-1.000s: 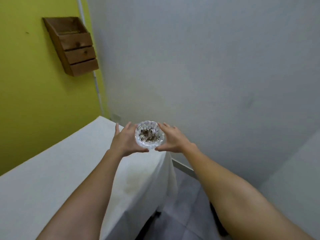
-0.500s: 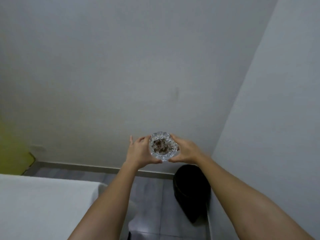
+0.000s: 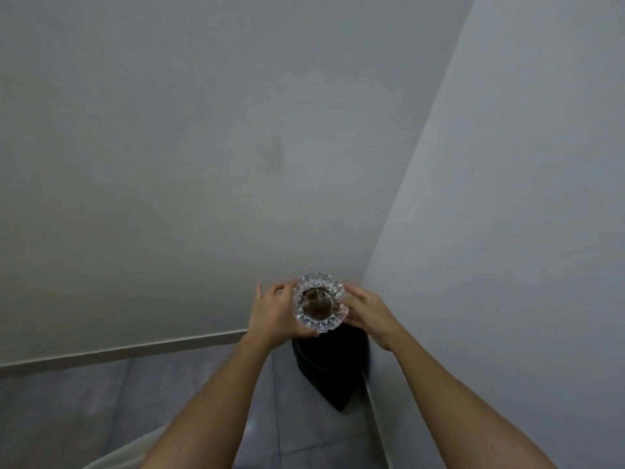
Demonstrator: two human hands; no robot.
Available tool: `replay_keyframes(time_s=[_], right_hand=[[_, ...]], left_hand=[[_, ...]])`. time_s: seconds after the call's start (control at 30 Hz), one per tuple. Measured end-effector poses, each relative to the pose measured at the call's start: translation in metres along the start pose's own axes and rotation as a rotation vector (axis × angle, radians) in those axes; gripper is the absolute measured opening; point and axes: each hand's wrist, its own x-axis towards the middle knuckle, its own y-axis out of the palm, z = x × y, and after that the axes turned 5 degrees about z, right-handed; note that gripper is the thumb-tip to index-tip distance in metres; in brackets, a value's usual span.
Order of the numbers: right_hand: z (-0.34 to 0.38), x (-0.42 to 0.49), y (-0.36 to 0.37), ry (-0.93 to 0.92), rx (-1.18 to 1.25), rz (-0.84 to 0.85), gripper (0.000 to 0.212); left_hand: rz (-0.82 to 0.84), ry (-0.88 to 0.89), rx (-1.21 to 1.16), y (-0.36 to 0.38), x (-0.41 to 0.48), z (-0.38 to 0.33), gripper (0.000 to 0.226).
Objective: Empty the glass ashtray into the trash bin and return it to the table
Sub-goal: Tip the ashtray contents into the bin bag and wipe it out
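The glass ashtray (image 3: 319,302), round with a faceted rim, holds a dark brown heap of ash and is upright. My left hand (image 3: 274,311) grips its left side and my right hand (image 3: 367,311) grips its right side. The ashtray hangs in the air above the near rim of the black trash bin (image 3: 333,367), which stands on the floor in the corner of the room. Part of the bin's top is hidden behind the ashtray and my hands.
Two grey walls meet in a corner (image 3: 362,275) just behind the bin. A grey tiled floor (image 3: 135,401) spreads to the left. A sliver of the white table cloth (image 3: 115,460) shows at the bottom edge.
I have turned right, away from the table. Both hands carried the ashtray from above the table corner to above the trash bin, which now lies directly under it.
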Motion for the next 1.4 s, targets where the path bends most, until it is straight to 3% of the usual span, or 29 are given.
replay_keyframes(time_s=[0.13, 0.3, 0.5, 0.63, 0.73, 0.83, 0.93, 1.23, 1.3, 1.4], right_hand=[[-0.054, 0.046, -0.01, 0.032, 0.213, -0.066, 0.026], [-0.152, 0.13, -0.015, 0.084, 0.467, -0.108, 0.042], [-0.269, 0.226, -0.039, -0.022, 0.345, -0.133, 0.024], [-0.321, 0.275, -0.062, -0.14, 0.365, -0.228, 0.037], [-0.343, 0.286, -0.084, -0.208, 0.419, -0.272, 0.038], [-0.348, 0.287, -0.097, -0.202, 0.486, -0.276, 0.04], [-0.352, 0.287, -0.1, -0.178, 0.534, -0.301, 0.046], [-0.371, 0.294, -0.09, -0.161, 0.49, -0.352, 0.056], [-0.37, 0.291, -0.088, -0.155, 0.397, -0.389, 0.061], [-0.365, 0.288, -0.085, -0.163, 0.073, -0.484, 0.072]], left_hand=[[0.023, 0.053, -0.011, 0.063, 0.047, 0.016, 0.115], [0.033, 0.169, -0.028, 0.173, 0.117, 0.048, 0.117], [0.077, 0.259, 0.018, 0.301, 0.195, 0.099, 0.116], [0.02, 0.126, -0.056, 0.387, 0.219, 0.127, 0.108], [0.203, -0.041, 0.005, 0.429, 0.219, 0.149, 0.115], [0.407, -0.065, 0.064, 0.447, 0.216, 0.156, 0.135], [0.389, -0.039, 0.08, 0.457, 0.213, 0.156, 0.145], [0.325, -0.033, 0.152, 0.46, 0.212, 0.158, 0.145], [0.321, -0.034, 0.163, 0.457, 0.209, 0.156, 0.144], [0.283, -0.064, 0.184, 0.457, 0.208, 0.154, 0.146]])
